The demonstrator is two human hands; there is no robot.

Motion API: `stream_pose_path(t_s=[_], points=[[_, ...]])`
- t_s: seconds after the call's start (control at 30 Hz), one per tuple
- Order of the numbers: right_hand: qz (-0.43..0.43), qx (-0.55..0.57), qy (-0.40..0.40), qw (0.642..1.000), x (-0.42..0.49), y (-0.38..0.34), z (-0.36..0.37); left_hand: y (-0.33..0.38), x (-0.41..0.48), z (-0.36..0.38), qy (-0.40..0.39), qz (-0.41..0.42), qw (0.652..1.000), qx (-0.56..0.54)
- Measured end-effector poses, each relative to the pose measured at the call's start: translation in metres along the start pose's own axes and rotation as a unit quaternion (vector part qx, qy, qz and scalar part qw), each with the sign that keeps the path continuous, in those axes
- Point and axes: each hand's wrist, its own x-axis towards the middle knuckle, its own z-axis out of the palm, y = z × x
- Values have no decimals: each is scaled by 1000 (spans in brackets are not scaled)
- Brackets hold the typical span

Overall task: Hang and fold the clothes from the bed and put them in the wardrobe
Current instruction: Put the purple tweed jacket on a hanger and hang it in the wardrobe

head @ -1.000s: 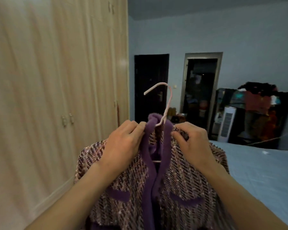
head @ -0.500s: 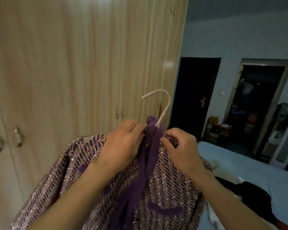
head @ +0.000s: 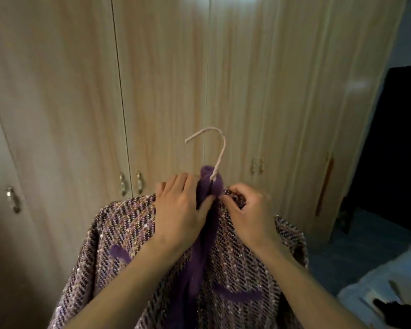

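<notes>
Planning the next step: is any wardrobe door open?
No, every wardrobe door visible behind the jacket is shut.

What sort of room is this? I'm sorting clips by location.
Most likely a bedroom. A tall wooden wardrobe with shut doors fills the view, a jacket on a hanger is held up in front of it, and a bed edge shows at lower right.

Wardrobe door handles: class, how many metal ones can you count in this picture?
5. One far left; a pair left of the hanger's hook; a smaller pair right of it. Others may hide behind the jacket.
</notes>
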Motion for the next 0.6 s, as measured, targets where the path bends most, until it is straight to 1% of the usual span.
stream_pose_path(t_s=[0.1, 0.3, 0.47, 0.6], points=[[-18, 64, -21, 998, 13, 12, 17, -4, 3, 2, 5, -19, 998, 60], [-99, 122, -50, 986, 28, 3, 65, -42, -5, -15, 3, -42, 986, 162], [-142, 143, -96, 975, 46, -11, 120, -97, -10, -21, 40, -79, 979, 184], [-143, 162, -147, 965, 57, -15, 173, -152, -18, -16, 54, -93, 977, 184]])
